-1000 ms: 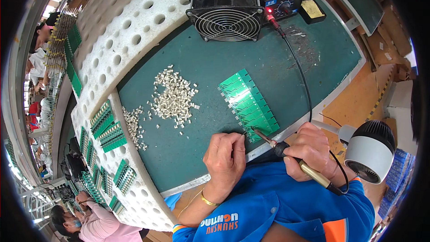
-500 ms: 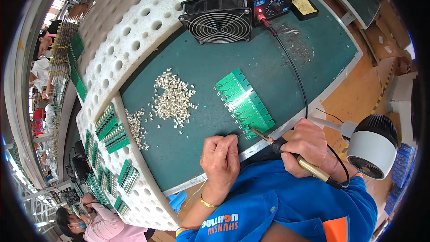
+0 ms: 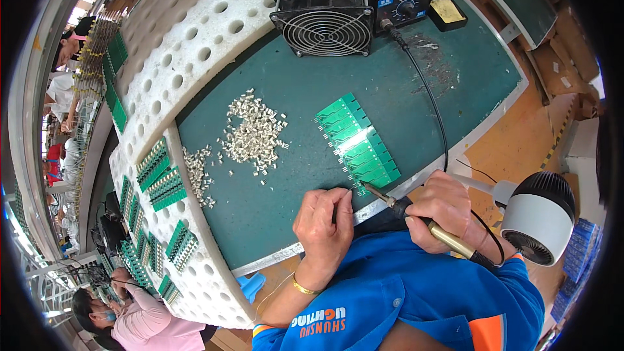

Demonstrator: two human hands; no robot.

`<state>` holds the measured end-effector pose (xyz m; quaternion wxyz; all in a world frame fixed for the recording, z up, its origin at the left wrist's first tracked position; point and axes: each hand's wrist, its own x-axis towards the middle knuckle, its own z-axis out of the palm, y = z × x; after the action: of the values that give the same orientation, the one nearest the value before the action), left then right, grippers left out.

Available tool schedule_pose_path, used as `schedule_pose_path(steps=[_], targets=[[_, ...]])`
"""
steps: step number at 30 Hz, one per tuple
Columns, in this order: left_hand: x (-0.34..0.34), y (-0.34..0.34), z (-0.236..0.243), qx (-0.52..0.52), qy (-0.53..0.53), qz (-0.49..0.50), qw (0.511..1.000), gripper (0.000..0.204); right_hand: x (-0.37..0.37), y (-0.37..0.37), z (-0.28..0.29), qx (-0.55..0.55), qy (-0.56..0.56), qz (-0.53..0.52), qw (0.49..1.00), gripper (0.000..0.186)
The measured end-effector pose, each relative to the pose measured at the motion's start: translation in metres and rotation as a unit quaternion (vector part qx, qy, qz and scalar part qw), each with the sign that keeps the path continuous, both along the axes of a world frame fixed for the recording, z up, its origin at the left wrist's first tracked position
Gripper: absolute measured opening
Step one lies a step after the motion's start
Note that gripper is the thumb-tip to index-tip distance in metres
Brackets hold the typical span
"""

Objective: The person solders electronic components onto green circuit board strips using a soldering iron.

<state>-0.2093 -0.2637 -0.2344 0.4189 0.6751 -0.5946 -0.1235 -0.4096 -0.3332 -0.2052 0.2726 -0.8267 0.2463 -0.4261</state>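
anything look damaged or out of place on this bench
Yes, the green work surface has a scuffed, stained patch right of the black cable, unlike the smoother area around it. A few small whitish parts also lie apart from the loose pile, looking slightly scattered.

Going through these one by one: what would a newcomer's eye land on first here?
Probably the shiny green circuit board panel on the dark green tabletop, with the soldering iron in the person's right hand angled to its near end. Next, the pale heap of small parts left of the panel, then the black fan with its round wire grille at the table's far side.
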Motion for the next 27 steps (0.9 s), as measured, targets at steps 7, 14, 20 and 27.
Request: schedule_pose_path(steps=[7, 14, 20, 27], targets=[[-0.0011, -0.0011, -0.0007, 0.001, 0.0, 0.004, 1.0, 0.013, 0.001, -0.0008, 0.0003, 0.001, 0.005, 0.003, 1.0, 0.024], [-0.0026, -0.0025, 0.0006, -0.007, -0.03, 0.001, 1.0, 0.014, 0.0013, -0.0004, -0.0011, 0.005, 0.008, 0.003, 1.0, 0.024], [-0.0026, -0.0024, -0.002, -0.016, -0.039, -0.002, 0.999, 0.015, 0.0017, -0.0006, -0.0023, 0.006, 0.001, 0.0, 1.0, 0.024], [-0.0034, -0.0039, -0.0048, -0.041, -0.074, -0.009, 0.996, 0.018, 0.0013, -0.0009, -0.0025, 0.004, 0.006, 0.006, 1.0, 0.024]])
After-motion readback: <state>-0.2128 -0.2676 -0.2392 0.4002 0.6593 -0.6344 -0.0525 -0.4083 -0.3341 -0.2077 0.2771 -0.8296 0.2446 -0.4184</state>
